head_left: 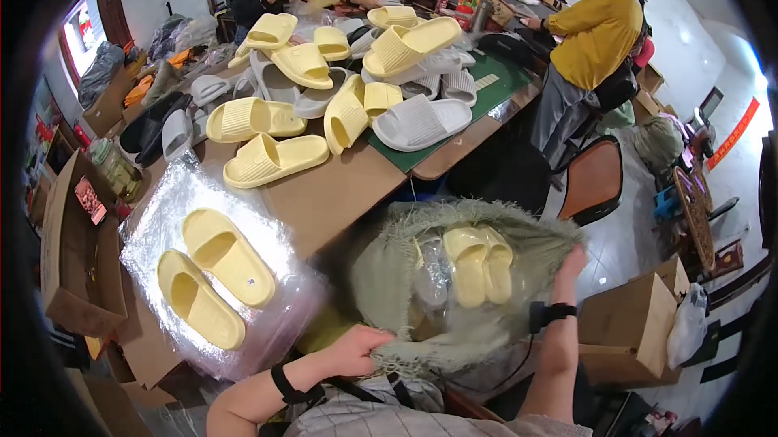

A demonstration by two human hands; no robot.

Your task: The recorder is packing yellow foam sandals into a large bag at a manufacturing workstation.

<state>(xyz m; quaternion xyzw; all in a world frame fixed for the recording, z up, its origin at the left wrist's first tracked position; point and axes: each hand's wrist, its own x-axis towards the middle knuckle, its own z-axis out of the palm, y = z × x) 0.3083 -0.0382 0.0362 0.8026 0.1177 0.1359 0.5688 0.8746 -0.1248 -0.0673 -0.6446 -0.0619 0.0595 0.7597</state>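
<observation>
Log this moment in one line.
left hand: gripping sack | right hand: gripping sack | in sack: bagged yellow slippers | on clear plastic: yellow slipper pair

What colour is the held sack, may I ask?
The sack is greyish green in the head view.

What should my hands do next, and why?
Perhaps free the left hand from the green sack and reach for the yellow slippers on the clear plastic: they lie to that hand's left, and the right hand also holds the sack.
</observation>
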